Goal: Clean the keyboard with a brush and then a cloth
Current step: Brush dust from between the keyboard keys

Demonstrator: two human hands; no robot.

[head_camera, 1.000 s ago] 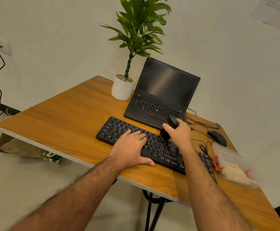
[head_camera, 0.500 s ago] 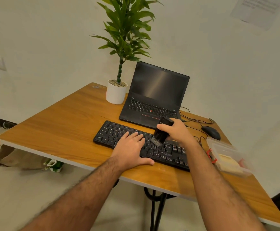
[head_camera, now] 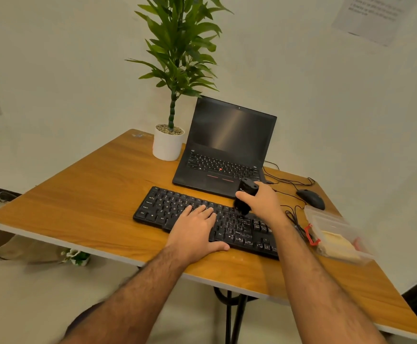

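the black keyboard (head_camera: 202, 217) lies on the wooden desk (head_camera: 83, 207), its long side running from 10 o'clock to 4 o'clock just in front of the open laptop (head_camera: 225, 155). the left hand (head_camera: 197, 232) lies flat on the keyboard's middle, fingers straight and close together over the keys, thumb stretched toward 3 o'clock along the near edge. the right hand (head_camera: 262, 202) curls around a black brush (head_camera: 246, 197), handle end pointing up toward 12 o'clock, bristles down on the keys just at 2 o'clock of the left fingertips. at 3 o'clock of the keyboard sits a clear plastic box (head_camera: 336, 234) with a red clasp; whether the pale thing inside is the cloth i cannot tell. a black mouse (head_camera: 310, 198) rests at 12 o'clock of the box, and a potted plant (head_camera: 169, 145) stands beside the laptop at 9 o'clock.
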